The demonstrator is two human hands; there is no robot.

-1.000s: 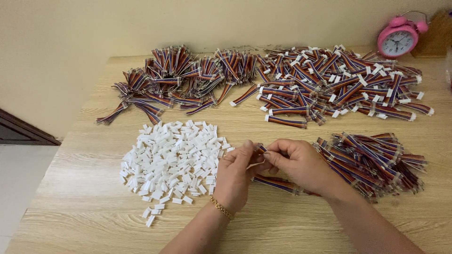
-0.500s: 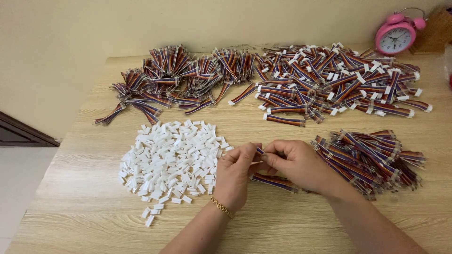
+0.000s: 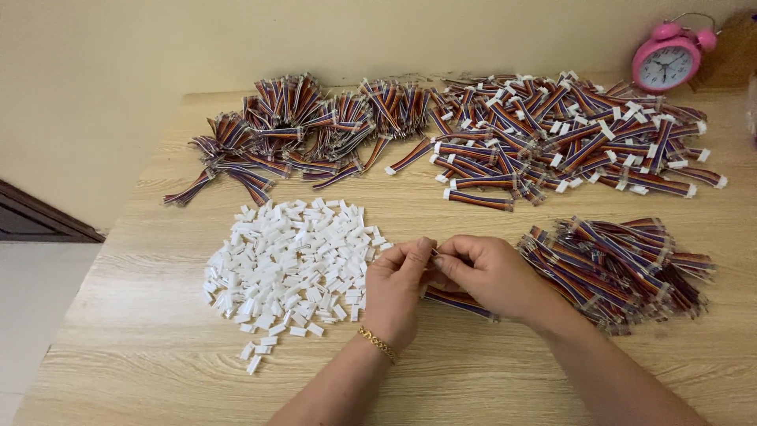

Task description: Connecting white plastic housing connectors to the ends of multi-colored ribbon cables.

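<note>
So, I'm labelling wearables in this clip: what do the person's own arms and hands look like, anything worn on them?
Both forearms are bare, with no sleeves in view and no gloves. The left hand has a thin gold-coloured chain bracelet at the wrist. The right hand shows no bracelet or watch. No rings can be made out on the fingers.

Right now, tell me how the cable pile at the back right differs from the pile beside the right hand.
The back-right pile lies spread wide, and its cables carry white end connectors; the pile beside the right hand is smaller, tightly heaped, and shows no white ends. The back-right pile sits near the pink alarm clock, out by itself; the near one touches the right hand. Both hold striped multicolour ribbon cables on the wooden table.
</note>
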